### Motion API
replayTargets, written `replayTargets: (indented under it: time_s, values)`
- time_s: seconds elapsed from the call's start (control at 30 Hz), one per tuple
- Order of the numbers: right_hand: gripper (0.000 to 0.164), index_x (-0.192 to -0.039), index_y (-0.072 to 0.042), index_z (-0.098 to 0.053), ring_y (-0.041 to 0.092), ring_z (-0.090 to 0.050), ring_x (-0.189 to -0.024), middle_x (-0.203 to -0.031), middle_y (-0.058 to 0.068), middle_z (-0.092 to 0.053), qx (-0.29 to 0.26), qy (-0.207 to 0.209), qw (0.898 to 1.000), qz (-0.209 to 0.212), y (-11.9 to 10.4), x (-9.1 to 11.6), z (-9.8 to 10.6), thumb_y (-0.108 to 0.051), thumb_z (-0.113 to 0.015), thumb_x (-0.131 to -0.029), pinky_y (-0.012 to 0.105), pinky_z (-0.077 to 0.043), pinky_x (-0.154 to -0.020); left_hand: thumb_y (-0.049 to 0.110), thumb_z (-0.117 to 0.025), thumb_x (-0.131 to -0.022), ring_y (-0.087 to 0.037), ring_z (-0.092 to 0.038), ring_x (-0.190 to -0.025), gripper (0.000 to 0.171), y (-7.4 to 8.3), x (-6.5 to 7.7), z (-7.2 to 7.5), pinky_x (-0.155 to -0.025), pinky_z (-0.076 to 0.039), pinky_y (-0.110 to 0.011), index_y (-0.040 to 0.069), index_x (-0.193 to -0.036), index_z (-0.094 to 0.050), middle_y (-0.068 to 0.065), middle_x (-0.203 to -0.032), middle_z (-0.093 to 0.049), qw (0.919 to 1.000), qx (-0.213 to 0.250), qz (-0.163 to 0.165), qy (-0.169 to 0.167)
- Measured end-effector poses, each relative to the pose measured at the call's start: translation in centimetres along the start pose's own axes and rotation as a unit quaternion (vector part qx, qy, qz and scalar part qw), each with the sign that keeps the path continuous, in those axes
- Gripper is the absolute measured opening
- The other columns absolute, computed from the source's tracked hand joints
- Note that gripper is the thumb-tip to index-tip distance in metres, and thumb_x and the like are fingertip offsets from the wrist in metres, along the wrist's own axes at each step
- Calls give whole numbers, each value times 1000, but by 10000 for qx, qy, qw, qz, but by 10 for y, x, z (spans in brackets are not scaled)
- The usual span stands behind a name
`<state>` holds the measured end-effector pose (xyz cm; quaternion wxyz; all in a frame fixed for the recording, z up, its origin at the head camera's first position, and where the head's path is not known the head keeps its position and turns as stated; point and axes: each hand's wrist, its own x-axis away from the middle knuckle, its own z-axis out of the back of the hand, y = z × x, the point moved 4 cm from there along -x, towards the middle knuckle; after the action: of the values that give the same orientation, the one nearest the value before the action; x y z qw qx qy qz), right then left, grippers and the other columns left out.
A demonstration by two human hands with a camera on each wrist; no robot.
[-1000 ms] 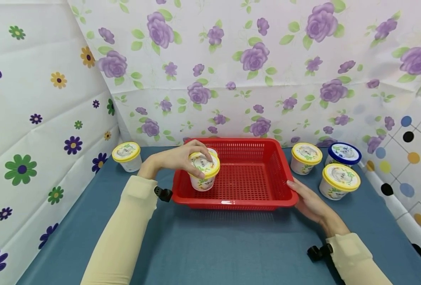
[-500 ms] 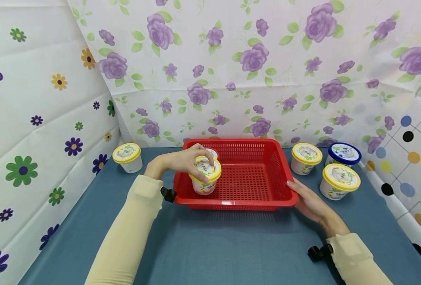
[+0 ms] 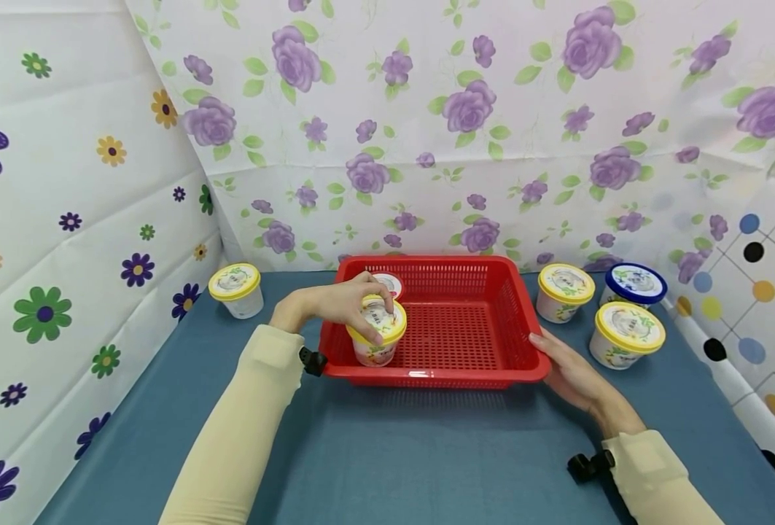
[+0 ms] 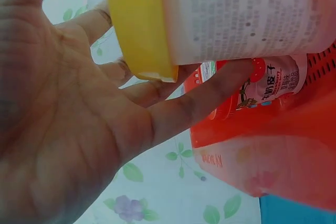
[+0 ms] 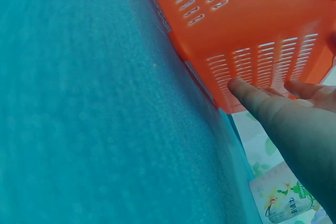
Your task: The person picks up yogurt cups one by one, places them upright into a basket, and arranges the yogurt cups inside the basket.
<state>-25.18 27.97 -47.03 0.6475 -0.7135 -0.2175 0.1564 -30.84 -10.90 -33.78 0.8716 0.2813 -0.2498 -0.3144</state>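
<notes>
My left hand (image 3: 335, 302) holds a yellow-lidded tub (image 3: 387, 328) by its lid, upright in the left front corner of the red plastic basket (image 3: 426, 374). In the left wrist view the yellow lid (image 4: 142, 24) lies among my fingers; whether the tub's base touches the basket floor is hidden. Behind it in the basket stands a tub with a red-rimmed lid (image 3: 390, 283), its pink label (image 4: 273, 80) showing in the left wrist view. My right hand (image 3: 571, 375) grips the basket's right rim, thumb over the edge, fingers against the slotted outer side (image 5: 236, 72).
A yellow-lidded tub (image 3: 236, 288) stands left of the basket on the blue cloth (image 3: 387, 452). At the right are two more yellow-lidded tubs (image 3: 564, 292) and a blue-lidded tub (image 3: 635, 283). Floral sheets (image 3: 426, 131) wall in the table's back and sides.
The left hand has lowered the yellow-lidded tub slightly within the basket's front left corner, exposing more of the red-rimmed lid behind. The right hand and basket have stayed in place.
</notes>
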Motion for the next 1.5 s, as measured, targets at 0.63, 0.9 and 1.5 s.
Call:
replayTargets:
  time_s: [0.63, 0.9, 1.5]
  values:
    - [60, -169, -25, -10, 22, -52, -134, -163, 19, -26, 155, 171, 9997, -31, 0, 1, -1, -36, -34, -115, 35, -52, -105, 32, -91, -79, -36, -15, -151, 46, -9, -5, -9, -111, -44, -53, 26, -116, -65, -16, -165, -18, 9967, -378, 606, -387]
    - [61, -169, -25, -10, 23, -50, -135, -164, 18, -25, 156, 182, 9997, -61, 0, 2, -1, -36, -34, -114, 35, -51, -106, 27, -90, -79, -33, -22, -149, 46, -9, -5, -10, -111, -45, -53, 31, -118, -67, -13, -167, -24, 9924, -565, 983, -483]
    - [60, -169, -25, -9, 23, -51, -134, -163, 20, -25, 119, 87, 9999, -27, -2, 1, -1, -35, -34, -115, 35, -51, -106, 5, -82, -87, -27, -47, -126, 33, -3, -3, -1, -100, -55, -38, 20, -114, -72, -8, -139, -55, 9878, -744, 1254, -549]
